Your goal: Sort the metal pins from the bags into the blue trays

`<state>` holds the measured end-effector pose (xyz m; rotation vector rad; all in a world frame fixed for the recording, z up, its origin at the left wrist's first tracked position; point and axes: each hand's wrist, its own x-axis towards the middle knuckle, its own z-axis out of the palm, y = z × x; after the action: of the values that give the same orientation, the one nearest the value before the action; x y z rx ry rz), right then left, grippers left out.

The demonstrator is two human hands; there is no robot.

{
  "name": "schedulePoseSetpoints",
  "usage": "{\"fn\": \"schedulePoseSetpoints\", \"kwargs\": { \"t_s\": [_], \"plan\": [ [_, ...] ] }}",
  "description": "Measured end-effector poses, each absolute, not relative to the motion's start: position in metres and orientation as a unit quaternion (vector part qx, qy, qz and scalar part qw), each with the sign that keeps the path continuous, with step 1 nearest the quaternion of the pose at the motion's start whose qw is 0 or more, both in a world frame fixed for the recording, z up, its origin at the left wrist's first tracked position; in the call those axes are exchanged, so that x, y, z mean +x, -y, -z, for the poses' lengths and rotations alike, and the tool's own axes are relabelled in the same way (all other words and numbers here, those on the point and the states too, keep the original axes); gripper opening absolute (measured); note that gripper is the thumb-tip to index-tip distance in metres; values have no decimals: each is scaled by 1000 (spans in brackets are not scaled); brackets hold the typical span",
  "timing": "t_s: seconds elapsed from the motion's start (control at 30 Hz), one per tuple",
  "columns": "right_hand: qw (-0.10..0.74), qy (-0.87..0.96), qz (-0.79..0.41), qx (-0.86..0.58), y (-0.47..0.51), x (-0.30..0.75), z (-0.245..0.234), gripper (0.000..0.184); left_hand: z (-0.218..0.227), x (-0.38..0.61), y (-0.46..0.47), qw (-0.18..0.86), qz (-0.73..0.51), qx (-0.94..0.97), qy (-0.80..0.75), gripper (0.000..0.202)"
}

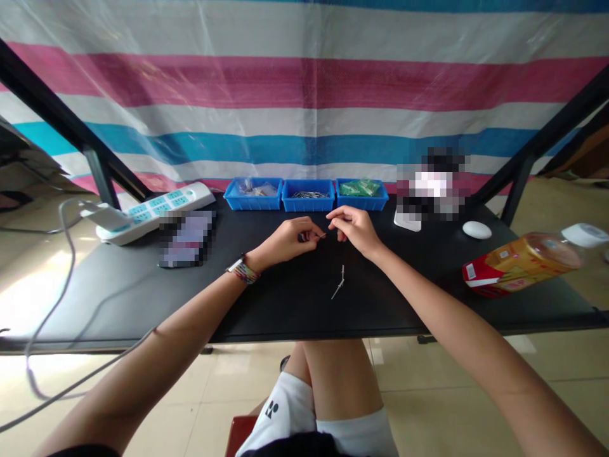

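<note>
White fabric shorts (292,397) show below the front edge of the black table (285,308), open surface between it and two thin silvery pins (341,284). Blue plastic trays (308,204) line the back edge, a red-gold bottle (523,259) the right. Left hand (294,237) and right hand (358,230) curl inward, their grip too small to tell.

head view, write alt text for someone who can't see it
A person's left hand and right hand nearly meet over a black table, thin pale pieces lying nearer the person. Beyond are three blue bins in a row; a bottle is at right.

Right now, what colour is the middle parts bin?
The middle parts bin is blue in the head view.
</note>
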<state>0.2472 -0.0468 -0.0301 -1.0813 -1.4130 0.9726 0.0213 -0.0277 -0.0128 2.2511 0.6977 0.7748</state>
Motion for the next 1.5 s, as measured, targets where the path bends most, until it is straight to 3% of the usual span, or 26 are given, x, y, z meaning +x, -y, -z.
{"fn": "schedulePoseSetpoints", "kwargs": {
  "t_s": [0.13, 0.4, 0.6, 0.83, 1.5],
  "plan": [
    [517, 550, -493, -432, 45, 239, 27, 20, 10, 21, 27, 375, -360, 812, -264, 15],
    [501, 485, -600, -391, 52, 234, 23, 26, 9, 24, 25, 464, -446, 711, -284, 38],
    [542, 486, -574, -373, 50, 235, 27, 34, 10, 22, 22, 444, -431, 719, -315, 43],
    [564, 514, -523, -380, 52, 232, 27, 29, 11, 21, 17, 415, -400, 742, -342, 52],
    [567, 534, -495, -385, 56, 230, 24, 26, 7, 18, 17, 460, -380, 729, -337, 40]
  ]
}}
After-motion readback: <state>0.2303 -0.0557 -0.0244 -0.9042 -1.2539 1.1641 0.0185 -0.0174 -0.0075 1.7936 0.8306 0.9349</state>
